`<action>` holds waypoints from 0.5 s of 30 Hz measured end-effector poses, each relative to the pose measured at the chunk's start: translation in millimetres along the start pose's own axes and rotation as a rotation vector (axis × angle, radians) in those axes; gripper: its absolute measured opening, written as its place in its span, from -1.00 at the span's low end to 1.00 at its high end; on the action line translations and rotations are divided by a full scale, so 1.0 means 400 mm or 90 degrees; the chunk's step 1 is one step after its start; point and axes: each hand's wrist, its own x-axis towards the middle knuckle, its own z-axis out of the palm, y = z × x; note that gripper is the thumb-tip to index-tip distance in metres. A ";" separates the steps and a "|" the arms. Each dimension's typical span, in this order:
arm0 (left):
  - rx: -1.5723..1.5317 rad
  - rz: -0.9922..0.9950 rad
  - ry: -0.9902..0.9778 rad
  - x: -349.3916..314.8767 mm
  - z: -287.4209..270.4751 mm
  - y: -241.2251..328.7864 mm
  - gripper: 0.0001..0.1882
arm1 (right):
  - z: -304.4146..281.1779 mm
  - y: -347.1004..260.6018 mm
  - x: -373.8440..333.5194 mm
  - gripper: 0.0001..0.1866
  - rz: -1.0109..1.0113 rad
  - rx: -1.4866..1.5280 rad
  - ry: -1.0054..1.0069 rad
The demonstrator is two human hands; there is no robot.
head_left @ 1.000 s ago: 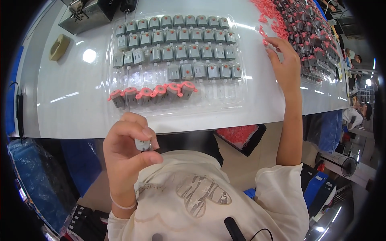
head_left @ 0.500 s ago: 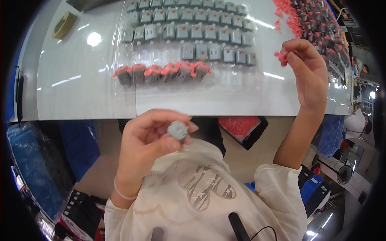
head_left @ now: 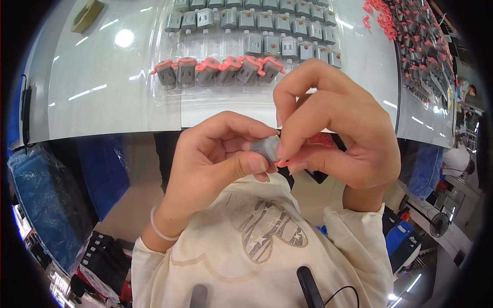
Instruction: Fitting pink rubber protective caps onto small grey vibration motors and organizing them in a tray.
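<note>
Pinching a grey motor (head_left: 263, 147) in the left hand (head_left: 205, 159), apparently lengthwise toward the right hand (head_left: 352, 126). With the latter, pinching a pink clip (head_left: 281, 164), seemingly touching the motor's right end. Beyond the motor, on to six pink-capped motors (head_left: 227, 74) in a clear tray (head_left: 200, 47) on the bench (head_left: 102, 110).

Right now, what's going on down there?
The person's left hand grips a small grey motor, and the right hand pinches a pink piece at its end. On the table, six pink-capped motors form a row in a clear tray, with rows of uncapped motors beyond. Loose pink pieces lie to the right.
</note>
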 end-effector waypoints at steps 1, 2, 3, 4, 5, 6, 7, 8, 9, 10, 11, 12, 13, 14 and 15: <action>-0.003 0.019 -0.002 -0.003 -0.004 -0.002 -0.71 | 0.005 -0.001 0.003 -0.76 0.002 0.000 -0.002; -0.006 0.019 0.000 -0.007 -0.003 -0.001 -0.71 | 0.010 -0.003 0.008 -0.76 -0.004 -0.056 0.016; 0.013 0.022 0.006 -0.011 0.000 0.002 -0.72 | 0.013 -0.004 0.011 -0.76 -0.009 -0.112 0.033; 0.031 0.026 0.010 -0.014 0.003 0.003 -0.72 | 0.014 -0.003 0.012 -0.76 -0.008 -0.113 0.030; 0.028 0.028 0.012 -0.018 0.001 0.001 -0.72 | 0.015 0.001 0.013 -0.76 -0.020 -0.107 0.033; 0.018 0.041 0.013 -0.022 -0.002 -0.004 -0.73 | 0.017 0.005 0.012 -0.76 -0.032 -0.101 0.036; 0.008 0.056 0.016 -0.023 -0.006 -0.005 -0.73 | 0.022 0.009 0.009 -0.76 -0.033 -0.100 0.032; 0.007 0.058 0.019 -0.024 -0.007 -0.004 -0.73 | 0.030 0.012 0.002 -0.77 -0.048 -0.126 0.054; 0.000 0.058 0.021 -0.025 -0.008 -0.002 -0.74 | 0.037 0.017 -0.005 -0.76 -0.064 -0.152 0.077; -0.006 0.057 0.025 -0.027 -0.008 -0.001 -0.75 | 0.042 0.024 -0.009 -0.76 -0.064 -0.150 0.074; -0.006 0.058 0.028 -0.028 -0.011 -0.005 -0.75 | 0.045 0.032 -0.015 -0.75 -0.098 -0.159 0.080; -0.006 0.084 0.021 -0.026 -0.014 -0.014 -0.75 | 0.047 0.041 -0.022 -0.73 -0.131 -0.168 0.088; -0.007 0.107 0.013 -0.025 -0.013 -0.021 -0.75 | 0.047 0.052 -0.031 -0.70 -0.132 -0.151 0.087; -0.008 0.104 0.014 -0.023 -0.010 -0.024 -0.75 | 0.048 0.054 -0.032 -0.70 -0.130 -0.149 0.088; 0.021 0.130 0.016 -0.020 -0.006 -0.026 -0.74 | 0.048 0.056 -0.033 -0.69 -0.129 -0.141 0.095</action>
